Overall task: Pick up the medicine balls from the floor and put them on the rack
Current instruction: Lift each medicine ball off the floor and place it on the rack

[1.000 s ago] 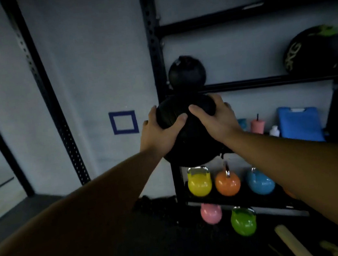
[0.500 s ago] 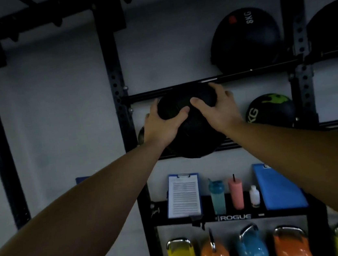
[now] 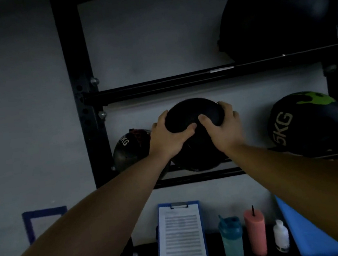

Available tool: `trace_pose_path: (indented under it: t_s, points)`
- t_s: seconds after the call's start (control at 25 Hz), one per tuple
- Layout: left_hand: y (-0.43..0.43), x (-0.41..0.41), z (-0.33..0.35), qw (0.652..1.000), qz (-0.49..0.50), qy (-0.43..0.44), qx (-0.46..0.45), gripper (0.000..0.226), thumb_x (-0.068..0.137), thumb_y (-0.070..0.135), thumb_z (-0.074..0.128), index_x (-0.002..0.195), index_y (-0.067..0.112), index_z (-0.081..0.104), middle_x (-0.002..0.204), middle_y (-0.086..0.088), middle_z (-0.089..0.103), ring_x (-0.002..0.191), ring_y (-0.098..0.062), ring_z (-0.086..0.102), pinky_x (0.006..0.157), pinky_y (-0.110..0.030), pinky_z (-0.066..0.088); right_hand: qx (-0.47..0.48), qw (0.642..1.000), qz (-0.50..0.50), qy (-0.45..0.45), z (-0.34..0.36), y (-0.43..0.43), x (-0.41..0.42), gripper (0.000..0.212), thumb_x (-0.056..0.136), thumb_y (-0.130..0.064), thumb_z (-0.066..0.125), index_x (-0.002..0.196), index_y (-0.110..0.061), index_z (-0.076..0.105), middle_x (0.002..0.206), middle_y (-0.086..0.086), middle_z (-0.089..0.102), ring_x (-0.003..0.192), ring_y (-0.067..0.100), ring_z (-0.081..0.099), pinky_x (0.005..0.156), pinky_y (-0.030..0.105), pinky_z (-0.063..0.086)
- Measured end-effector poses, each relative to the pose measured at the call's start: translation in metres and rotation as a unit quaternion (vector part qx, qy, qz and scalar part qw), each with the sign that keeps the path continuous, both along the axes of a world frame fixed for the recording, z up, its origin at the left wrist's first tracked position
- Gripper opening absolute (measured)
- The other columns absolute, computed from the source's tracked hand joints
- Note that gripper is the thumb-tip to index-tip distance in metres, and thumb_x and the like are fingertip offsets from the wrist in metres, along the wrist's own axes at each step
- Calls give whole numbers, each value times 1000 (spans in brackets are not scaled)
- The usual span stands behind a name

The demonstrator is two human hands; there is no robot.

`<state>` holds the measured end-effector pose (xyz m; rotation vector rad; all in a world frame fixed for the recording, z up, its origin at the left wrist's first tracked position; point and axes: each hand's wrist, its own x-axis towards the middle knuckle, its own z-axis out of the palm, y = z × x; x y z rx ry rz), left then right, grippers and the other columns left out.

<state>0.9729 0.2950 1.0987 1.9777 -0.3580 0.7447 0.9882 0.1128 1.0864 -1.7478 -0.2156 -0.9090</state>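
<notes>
While both arms reach forward, the left hand point(image 3: 170, 136) and right hand point(image 3: 221, 131) clasp a black medicine ball point(image 3: 193, 114) from either side, fingers wrapped over its top, thumbs nearly meeting on its front. The ball is matte, dark, no marking readable; its lower half sits at the middle bars of the black rack point(image 3: 83, 95), whether resting on them or only held there I cannot tell. Just left of it, partly hidden behind the left hand, a smaller dark ball point(image 3: 129, 149) with "KG" lettering, number unreadable. Well to the right on the same level, a black ball with green splash point(image 3: 306, 123) marked "5KG", base cut by the right forearm. One level up, a large black ball point(image 3: 273, 15) marked "8K", cut off by the frame's top and right edge. Below, on a lower shelf: blue clipboard point(image 3: 180, 237) with blurred printed sheet, teal bottle point(image 3: 231, 241), pink tumbler point(image 3: 255, 232) with straw, small white bottle point(image 3: 281, 235), blue pad point(image 3: 304, 232) leaning, mostly covered by the right arm. Grey wall point(image 3: 22, 103) behind, blue tape square point(image 3: 30, 225) low left, part hidden by the left arm. Dim lighting, detail murky.
</notes>
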Motion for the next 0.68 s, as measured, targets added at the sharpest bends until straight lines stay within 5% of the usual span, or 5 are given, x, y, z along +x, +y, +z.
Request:
trace_pose_path:
  t_s: [0.16, 0.28, 0.4, 0.52, 0.68]
  points:
    - [34, 119, -22, 989, -26, 6, 145, 97, 81, 67, 78, 162, 29, 40, 156, -7, 48, 143, -25, 51, 119, -37, 43, 20, 998, 15, 58, -55, 29, 116, 84, 86, -74, 58, 156, -37, 32, 153, 13, 38, 133, 38, 48, 101, 40, 41]
    - [18, 187, -54, 936, -45, -15, 349, 95, 91, 74, 55, 170, 33, 21, 179, -4, 15, 164, -30, 12, 131, -44, 14, 29, 996, -26, 81, -87, 18, 180, 64, 99, -66, 45, 157, -40, 35, 153, 14, 43, 136, 37, 49, 101, 35, 38]
    - [4, 225, -70, 950, -20, -75, 302, 94, 85, 77, 48, 164, 27, 39, 171, -6, 36, 157, -33, 30, 125, -49, 27, -76, 995, -46, 37, -76, 8, 223, 58, 100, -63, 43, 147, -33, 55, 143, 6, 59, 129, 24, 56, 104, 33, 41]
    - [-6, 247, -73, 960, -5, -108, 259, 96, 77, 79, 45, 154, 22, 55, 157, -5, 54, 144, -30, 47, 117, -43, 38, -67, 997, -43, 15, -77, 0, 243, 60, 92, -66, 44, 131, -28, 69, 126, -2, 71, 115, 13, 63, 99, 28, 48]
    - [-12, 259, -61, 967, -26, -56, 248, 96, 74, 80, 50, 152, 24, 58, 154, -4, 56, 141, -28, 51, 115, -45, 42, -67, 996, -49, 40, -70, -3, 248, 42, 100, -56, 48, 121, -29, 73, 114, -2, 75, 104, 19, 69, 93, 42, 55]
